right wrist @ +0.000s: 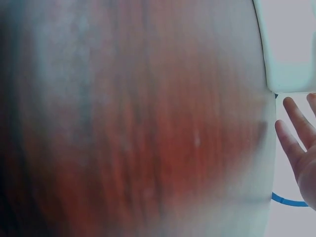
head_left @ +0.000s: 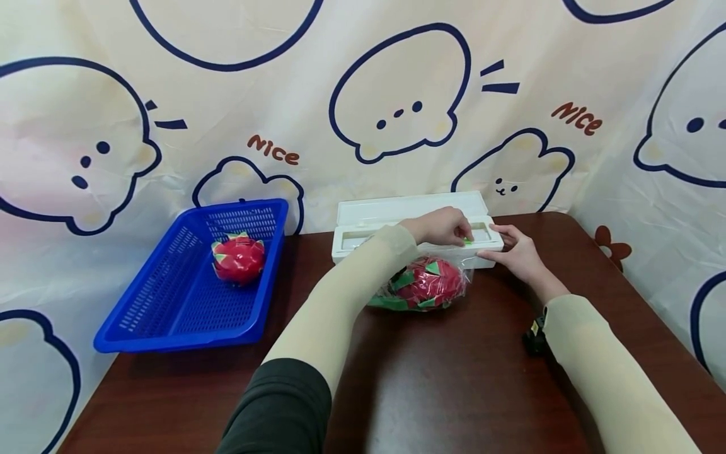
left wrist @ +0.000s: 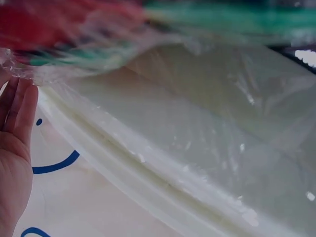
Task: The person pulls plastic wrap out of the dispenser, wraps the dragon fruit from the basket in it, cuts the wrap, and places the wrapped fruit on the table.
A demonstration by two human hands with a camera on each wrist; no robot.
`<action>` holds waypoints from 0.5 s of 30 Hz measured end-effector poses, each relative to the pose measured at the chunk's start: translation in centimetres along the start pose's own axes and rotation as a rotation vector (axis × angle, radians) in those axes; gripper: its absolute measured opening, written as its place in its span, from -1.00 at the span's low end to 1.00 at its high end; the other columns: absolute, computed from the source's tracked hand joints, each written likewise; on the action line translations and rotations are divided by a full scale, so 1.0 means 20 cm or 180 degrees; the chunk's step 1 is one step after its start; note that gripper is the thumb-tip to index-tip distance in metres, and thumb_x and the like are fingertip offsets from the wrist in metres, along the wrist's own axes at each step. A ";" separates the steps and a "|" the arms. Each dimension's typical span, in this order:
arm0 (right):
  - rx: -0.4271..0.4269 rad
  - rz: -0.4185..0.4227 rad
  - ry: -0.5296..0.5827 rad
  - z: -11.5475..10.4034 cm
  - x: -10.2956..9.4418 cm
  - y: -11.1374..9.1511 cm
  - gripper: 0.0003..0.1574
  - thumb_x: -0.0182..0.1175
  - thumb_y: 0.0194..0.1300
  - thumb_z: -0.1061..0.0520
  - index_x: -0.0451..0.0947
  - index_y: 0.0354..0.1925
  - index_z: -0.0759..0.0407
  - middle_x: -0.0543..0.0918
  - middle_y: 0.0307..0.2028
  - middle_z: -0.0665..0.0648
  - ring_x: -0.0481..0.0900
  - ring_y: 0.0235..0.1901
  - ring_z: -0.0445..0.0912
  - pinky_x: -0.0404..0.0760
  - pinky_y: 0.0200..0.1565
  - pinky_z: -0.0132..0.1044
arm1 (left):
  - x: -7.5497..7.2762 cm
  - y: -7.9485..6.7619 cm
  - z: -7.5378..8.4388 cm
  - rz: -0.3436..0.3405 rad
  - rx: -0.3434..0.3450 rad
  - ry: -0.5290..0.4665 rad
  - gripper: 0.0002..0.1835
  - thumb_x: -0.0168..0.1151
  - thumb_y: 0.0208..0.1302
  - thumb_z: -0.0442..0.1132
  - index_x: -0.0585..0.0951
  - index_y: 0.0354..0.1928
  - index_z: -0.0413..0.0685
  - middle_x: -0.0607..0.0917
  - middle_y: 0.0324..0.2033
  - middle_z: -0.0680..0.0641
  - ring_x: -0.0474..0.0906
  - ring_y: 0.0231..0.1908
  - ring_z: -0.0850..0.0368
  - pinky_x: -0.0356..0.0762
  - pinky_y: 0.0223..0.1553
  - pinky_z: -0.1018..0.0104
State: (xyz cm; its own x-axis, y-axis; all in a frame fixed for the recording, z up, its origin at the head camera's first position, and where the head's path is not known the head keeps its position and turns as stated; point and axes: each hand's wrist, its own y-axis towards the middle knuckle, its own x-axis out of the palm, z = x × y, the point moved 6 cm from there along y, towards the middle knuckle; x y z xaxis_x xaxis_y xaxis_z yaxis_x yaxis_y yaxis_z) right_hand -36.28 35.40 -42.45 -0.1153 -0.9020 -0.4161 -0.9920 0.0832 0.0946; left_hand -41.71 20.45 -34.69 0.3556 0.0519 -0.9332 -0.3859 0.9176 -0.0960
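A white cling film dispenser (head_left: 346, 244) lies near the back of the table, its lid (head_left: 408, 207) raised behind it. My left hand (head_left: 438, 227) reaches over its front part, fingertips pinching a small green slide cutter (head_left: 468, 241) toward the right end. At that end my right hand (head_left: 518, 255) grips the dispenser's corner, thumb in front and fingers on top. Against the front lies a red and green dragon fruit (head_left: 435, 282) under clear film. In the left wrist view the film (left wrist: 197, 143) stretches between the fruit and the dispenser.
To the left a blue plastic basket (head_left: 184, 343) holds another dragon fruit (head_left: 241, 258), unwrapped. Behind the brown table (head_left: 454, 384) hangs a pale curtain (head_left: 255, 107) with cartoon outlines, which also runs along both sides.
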 end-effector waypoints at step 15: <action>0.0032 -0.0002 -0.0112 0.00 -0.01 0.00 0.04 0.43 0.10 -0.12 0.21 0.39 0.23 0.33 0.33 0.35 0.39 0.20 0.15 0.45 -0.17 -0.63 | 0.00 -0.03 -0.02 0.0039 0.0119 0.0139 -0.80 0.28 0.31 -0.27 0.72 -0.06 -0.09 0.71 -0.24 0.02 0.53 -0.27 0.24 0.42 -0.15 0.50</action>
State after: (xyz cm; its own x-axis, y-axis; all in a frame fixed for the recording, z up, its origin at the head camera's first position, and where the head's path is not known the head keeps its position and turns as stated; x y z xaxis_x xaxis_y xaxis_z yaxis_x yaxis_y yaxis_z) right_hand -36.24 35.57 -42.38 -0.1163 -0.8866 -0.4477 -0.9925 0.0870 0.0854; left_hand -41.82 19.73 -34.71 0.3131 0.0468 -0.9486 -0.3575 0.9311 -0.0721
